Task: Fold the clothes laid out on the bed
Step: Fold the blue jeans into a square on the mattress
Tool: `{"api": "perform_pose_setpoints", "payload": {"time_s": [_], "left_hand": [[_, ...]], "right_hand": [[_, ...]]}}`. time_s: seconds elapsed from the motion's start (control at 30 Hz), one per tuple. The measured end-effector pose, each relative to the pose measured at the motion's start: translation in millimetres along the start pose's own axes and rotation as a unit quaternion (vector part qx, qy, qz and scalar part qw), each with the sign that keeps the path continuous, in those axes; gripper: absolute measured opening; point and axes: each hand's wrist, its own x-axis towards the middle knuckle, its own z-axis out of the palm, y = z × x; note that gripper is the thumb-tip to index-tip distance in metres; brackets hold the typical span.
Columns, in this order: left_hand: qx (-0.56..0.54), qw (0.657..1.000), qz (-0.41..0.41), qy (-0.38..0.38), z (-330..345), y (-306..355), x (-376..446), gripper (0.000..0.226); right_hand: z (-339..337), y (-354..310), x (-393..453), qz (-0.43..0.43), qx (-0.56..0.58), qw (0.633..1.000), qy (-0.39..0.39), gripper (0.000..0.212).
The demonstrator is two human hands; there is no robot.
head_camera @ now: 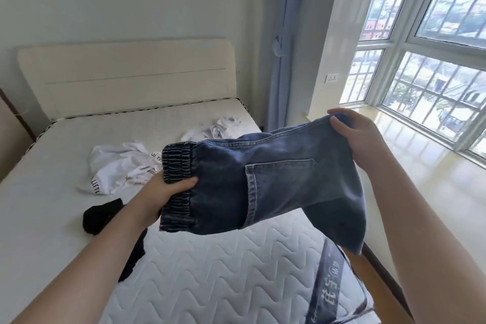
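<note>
A pair of blue denim jeans (284, 179) hangs in the air above the bed, folded lengthwise with a back pocket facing me. My left hand (168, 189) grips the elastic waistband at the left. My right hand (360, 139) holds the other end at the upper right, thumb on top of the cloth, and the rest of the fabric droops below it. On the white mattress (210, 271) lie a crumpled white printed garment (118, 168), a second white garment (218, 129) further back, and a black garment (102, 216) partly hidden by my left forearm.
A cream headboard (126, 76) stands against the far wall. To the right are a blue curtain (281, 42), a barred window (434, 60) and a glossy pale sill (410, 160). Wooden floor shows beside the bed at the lower right.
</note>
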Motion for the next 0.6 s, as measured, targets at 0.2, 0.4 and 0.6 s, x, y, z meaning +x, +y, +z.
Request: {"api": "perform_pose_setpoints", "payload": {"time_s": [0.2, 0.4, 0.6], "left_hand": [[-0.069, 0.989, -0.117, 0.061, -11.5, -107.0, -28.6, 0.069], [-0.078, 0.953, -0.225, 0.186, -39.6, -208.9, -90.5, 0.034], [-0.069, 0.913, -0.293, 0.276, -91.4, -263.8, -163.5, 0.030]], "right_hand": [[32.3, 102.5, -19.0, 0.085, -0.129, 0.984, -0.092, 0.010], [99.5, 211.4, -61.1, 0.181, -0.175, 0.945, -0.208, 0.006], [187.7, 268.5, -117.6, 0.240, -0.171, 0.919, -0.260, 0.009]]}}
